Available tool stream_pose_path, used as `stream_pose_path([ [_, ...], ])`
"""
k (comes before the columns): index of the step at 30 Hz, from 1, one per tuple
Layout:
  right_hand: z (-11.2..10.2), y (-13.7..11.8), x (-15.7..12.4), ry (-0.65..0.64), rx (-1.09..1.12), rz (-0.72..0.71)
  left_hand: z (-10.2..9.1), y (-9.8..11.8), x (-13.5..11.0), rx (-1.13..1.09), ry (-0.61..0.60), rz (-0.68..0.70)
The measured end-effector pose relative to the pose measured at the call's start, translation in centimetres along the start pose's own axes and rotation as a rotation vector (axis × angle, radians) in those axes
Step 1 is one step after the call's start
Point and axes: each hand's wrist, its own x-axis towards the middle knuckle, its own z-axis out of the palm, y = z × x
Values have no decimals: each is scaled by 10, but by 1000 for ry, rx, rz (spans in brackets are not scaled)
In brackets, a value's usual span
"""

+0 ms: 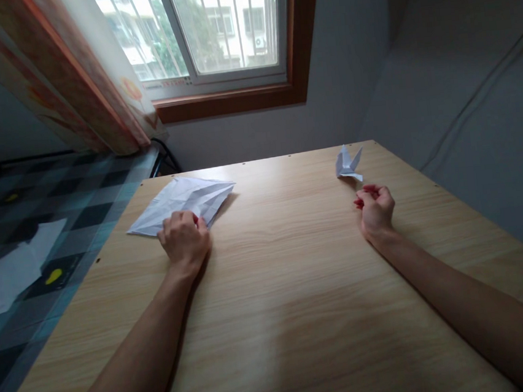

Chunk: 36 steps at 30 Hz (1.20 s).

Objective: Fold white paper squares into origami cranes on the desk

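A creased white sheet of paper lies flat on the wooden table at the far left. My left hand rests on its near edge with the fingers curled under, pinching the paper. A small folded white paper bird stands near the table's far right edge. My right hand lies on the table just in front of the bird, fingers curled in a loose fist, apart from the bird and with nothing visible in it.
A window and a patterned curtain are beyond the table. To the left is a bed with a checked blue cover and a loose white sheet on it. A grey wall runs along the right.
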Motion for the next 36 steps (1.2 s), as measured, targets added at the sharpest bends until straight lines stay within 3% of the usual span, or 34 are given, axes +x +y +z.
stream_pose_path([
  [4,2,-2,-3,-5,-5,-9,-13,18,-8,-164,141,54],
  [8,3,-3,-6,-43,-21,-32,-21,48,-30,-427,106,282],
  [10,4,-4,-7,-51,-45,-60,-21,58,-41,-545,14,435],
  [13,2,-6,-8,-41,-129,-149,-18,65,-52,-661,-238,709],
  [15,1,-9,-11,-77,-219,-252,-18,66,-56,-699,-372,821],
  [18,0,-14,-23,-326,-381,-472,-19,67,-59,-737,-460,879],
  [22,5,-16,-50,-918,-674,-778,-17,70,-63,-774,-511,894],
  [25,10,-15,-66,-1283,-890,-854,-14,72,-65,-656,-577,940],
  [27,12,-16,-70,-1393,-1011,-862,-14,72,-66,-489,-609,972],
  [31,6,-17,-62,-1397,-1167,-856,-18,73,-67,-244,-603,985],
  [36,-11,-10,-31,-1222,-1356,-735,-18,70,-66,-175,-587,925],
])
